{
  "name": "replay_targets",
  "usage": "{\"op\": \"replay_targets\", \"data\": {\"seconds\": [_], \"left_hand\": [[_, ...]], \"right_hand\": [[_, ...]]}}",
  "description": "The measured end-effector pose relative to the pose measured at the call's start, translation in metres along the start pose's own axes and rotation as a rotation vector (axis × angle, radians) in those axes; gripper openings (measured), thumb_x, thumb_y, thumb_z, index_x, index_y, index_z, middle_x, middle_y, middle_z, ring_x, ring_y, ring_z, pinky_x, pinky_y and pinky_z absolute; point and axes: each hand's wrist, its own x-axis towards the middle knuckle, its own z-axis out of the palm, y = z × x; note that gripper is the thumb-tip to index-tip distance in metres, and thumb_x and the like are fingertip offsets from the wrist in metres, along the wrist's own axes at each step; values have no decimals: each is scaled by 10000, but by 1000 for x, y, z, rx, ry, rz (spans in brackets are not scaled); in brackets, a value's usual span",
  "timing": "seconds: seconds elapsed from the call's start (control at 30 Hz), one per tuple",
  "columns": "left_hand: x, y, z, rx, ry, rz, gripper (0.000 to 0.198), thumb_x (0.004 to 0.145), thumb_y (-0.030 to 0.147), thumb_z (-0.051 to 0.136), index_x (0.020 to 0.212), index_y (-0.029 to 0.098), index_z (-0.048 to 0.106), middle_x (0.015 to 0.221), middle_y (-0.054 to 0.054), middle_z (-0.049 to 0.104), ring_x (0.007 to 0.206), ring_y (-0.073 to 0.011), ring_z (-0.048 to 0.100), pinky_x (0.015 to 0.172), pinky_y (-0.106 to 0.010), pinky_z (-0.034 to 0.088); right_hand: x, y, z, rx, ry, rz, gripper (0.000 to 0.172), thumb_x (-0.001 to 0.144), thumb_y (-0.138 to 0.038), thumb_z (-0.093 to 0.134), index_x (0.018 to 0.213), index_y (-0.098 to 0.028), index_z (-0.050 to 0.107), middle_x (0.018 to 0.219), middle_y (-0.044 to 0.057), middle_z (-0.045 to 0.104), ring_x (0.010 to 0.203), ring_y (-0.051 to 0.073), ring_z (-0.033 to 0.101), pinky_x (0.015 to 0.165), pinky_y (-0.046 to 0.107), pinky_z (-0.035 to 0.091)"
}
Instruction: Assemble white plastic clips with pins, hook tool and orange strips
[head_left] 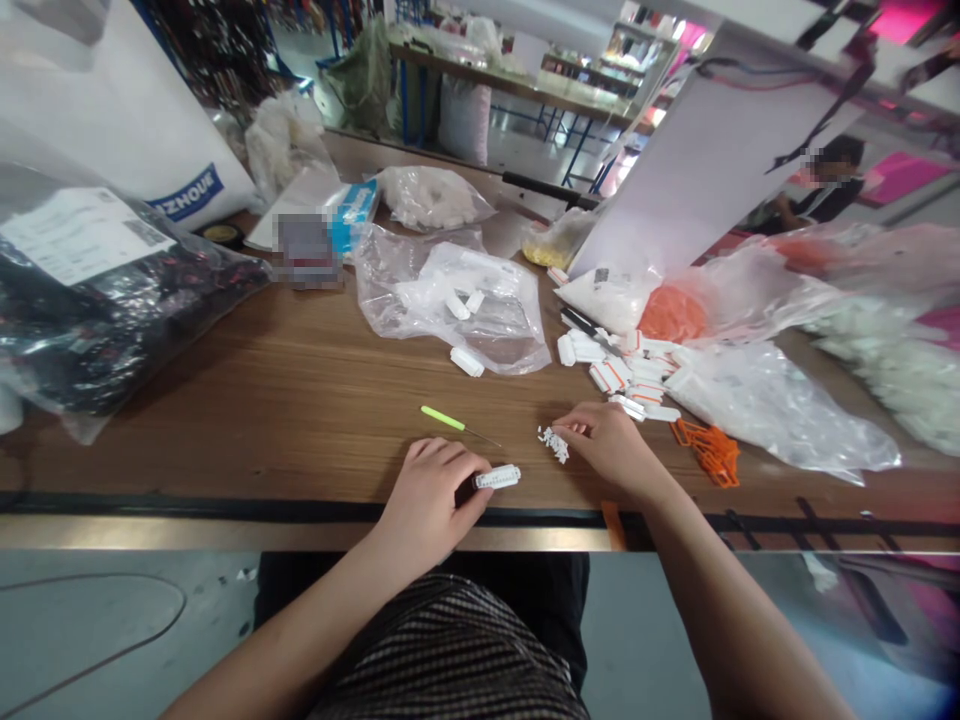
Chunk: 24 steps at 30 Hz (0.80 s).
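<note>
My left hand point(435, 488) grips a white plastic connector housing point(499, 477) between thumb and fingers, just above the front of the table. A row of small openings runs along the connector's near side. My right hand point(604, 440) has its thumb and fingertips pinched together at a small pile of tiny white plastic pieces point(556, 445). Whatever lies between those fingertips is too small to make out. Beyond my left hand, a pick with a yellow-green handle point(442, 417) lies with its thin metal tip toward the pile.
White connectors point(630, 372), some with orange strips, lie heaped beyond my right hand. Orange plastic strips point(709, 452) are to its right. An open clear bag point(480, 300) holds white parts; one connector point(466, 361) lies before it. A dark-filled bag point(112, 290) stands left. A person point(821, 185) sits far right.
</note>
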Motion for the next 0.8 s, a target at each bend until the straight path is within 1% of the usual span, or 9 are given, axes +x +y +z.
{"op": "replay_targets", "data": {"seconds": [0.07,0.13,0.23,0.33,0.43,0.5,0.57,0.63,0.8], "left_hand": [[0,0,0,-1,1,2,66,915,199,696,952,243,663,922,5,725,891,-234,619,889,-449,407],[0,1,-1,1,3,1,69,913,198,697,954,244,665,928,3,727,888,-233,619,890,-451,410],[0,1,0,5,2,-5,61,912,197,693,946,242,669,923,2,724,876,-230,615,890,-451,416],[0,1,0,1,-2,-10,69,906,195,700,944,244,670,908,9,717,878,-227,616,891,-445,416],[0,0,1,-2,8,-5,80,903,186,705,946,243,667,901,13,715,883,-227,617,890,-439,410],[0,0,1,0,15,0,84,903,184,705,952,240,667,904,12,714,886,-227,617,888,-436,407],[0,0,1,2,18,5,91,900,182,710,957,240,668,908,13,716,888,-228,615,883,-435,404],[0,0,1,1,17,7,97,896,183,717,958,239,668,904,15,716,883,-226,613,879,-435,404],[0,0,2,3,14,-3,112,887,177,730,958,239,670,911,16,720,886,-225,613,883,-436,407]], "right_hand": [[1,-5,-1,-72,10,-7,208,894,-279,646,742,-223,777,799,47,754,718,194,659,706,339,464],[3,-7,0,-96,21,1,220,878,-266,642,692,-218,750,751,44,738,686,190,649,685,332,456],[4,-5,4,-50,38,37,184,836,-231,640,669,-217,717,674,22,711,618,174,627,636,314,448],[-1,-8,10,25,99,47,142,811,-210,647,678,-220,697,650,8,699,581,166,610,633,315,454],[-13,-22,15,138,150,-8,151,855,-244,654,706,-229,676,704,11,711,660,177,633,732,339,472],[-23,-35,20,215,117,-86,165,892,-265,646,732,-236,670,743,8,712,728,181,639,799,352,464],[-30,-46,26,265,81,-149,172,915,-282,640,751,-240,669,736,2,696,735,180,626,816,359,455],[-33,-52,33,282,74,-176,172,930,-291,634,770,-240,671,730,1,686,725,178,617,817,369,447],[-33,-51,42,277,90,-210,167,948,-282,630,792,-234,664,742,-2,675,730,175,614,817,382,423]]}}
